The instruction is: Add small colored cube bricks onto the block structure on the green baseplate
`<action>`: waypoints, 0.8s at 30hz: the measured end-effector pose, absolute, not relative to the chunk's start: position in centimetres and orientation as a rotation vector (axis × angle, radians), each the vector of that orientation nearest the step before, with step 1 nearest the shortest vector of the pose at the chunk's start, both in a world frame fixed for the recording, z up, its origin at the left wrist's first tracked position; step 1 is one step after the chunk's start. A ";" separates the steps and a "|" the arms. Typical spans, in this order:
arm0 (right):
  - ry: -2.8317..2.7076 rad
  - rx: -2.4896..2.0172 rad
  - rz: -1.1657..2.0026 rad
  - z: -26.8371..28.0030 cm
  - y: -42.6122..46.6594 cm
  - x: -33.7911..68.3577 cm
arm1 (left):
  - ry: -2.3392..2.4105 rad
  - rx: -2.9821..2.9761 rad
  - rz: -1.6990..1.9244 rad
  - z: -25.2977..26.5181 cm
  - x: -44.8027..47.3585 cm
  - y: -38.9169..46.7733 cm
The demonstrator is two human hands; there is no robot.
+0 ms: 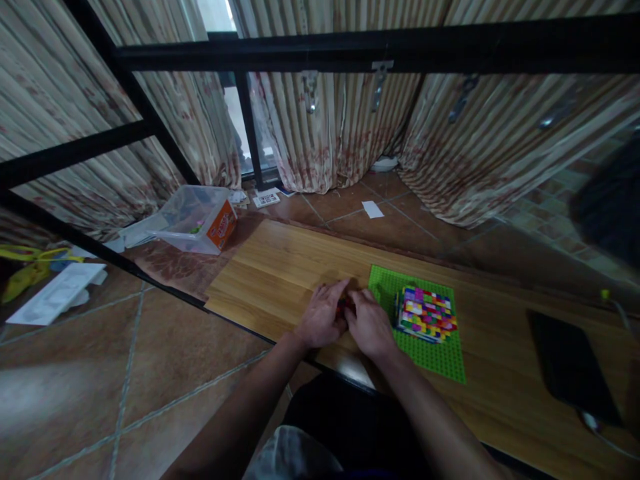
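Note:
My left hand (323,315) and my right hand (369,321) meet over the wooden tabletop, fingers closed around small dark red toy bricks (345,305). The fingers cover most of these bricks, so their number and shape cannot be made out. Just right of my right hand lies a green studded baseplate (440,363). On it stands a low block built of many-coloured toy bricks (426,313), in pink, yellow, red, white, blue and green.
The wooden table (280,260) runs left to right before me. A black tablet-like device (573,367) with a white cable lies at its right. Beyond the table's left end stands a clear plastic box (193,213) with an orange label. A black metal frame (350,53) crosses before the curtains.

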State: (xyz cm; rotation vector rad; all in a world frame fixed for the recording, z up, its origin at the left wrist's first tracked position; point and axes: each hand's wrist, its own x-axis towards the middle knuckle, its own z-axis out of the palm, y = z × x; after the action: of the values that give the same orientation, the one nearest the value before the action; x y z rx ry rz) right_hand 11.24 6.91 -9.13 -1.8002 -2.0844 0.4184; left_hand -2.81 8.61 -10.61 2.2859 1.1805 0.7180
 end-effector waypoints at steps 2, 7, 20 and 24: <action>-2.114 -1.807 0.426 -9.0 7.0 11.2 | 1.172 2.288 0.727 -10.8 -2.9 8.7; -2.052 -1.776 0.429 -9.4 6.7 11.3 | 1.134 2.255 0.821 -11.0 -3.1 8.6; -1.537 -1.550 0.608 -7.0 0.4 14.7 | 1.110 2.284 0.800 -10.6 -3.0 8.7; -1.459 -1.553 0.455 -6.1 -0.5 17.9 | 1.149 2.293 0.881 -10.2 -3.1 8.4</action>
State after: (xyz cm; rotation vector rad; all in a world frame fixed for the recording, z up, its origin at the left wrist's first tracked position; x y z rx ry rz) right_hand 17.86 -0.51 -6.13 -1.5529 -1.4594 0.4547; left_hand -3.11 8.39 -10.24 2.2927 1.1490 0.8807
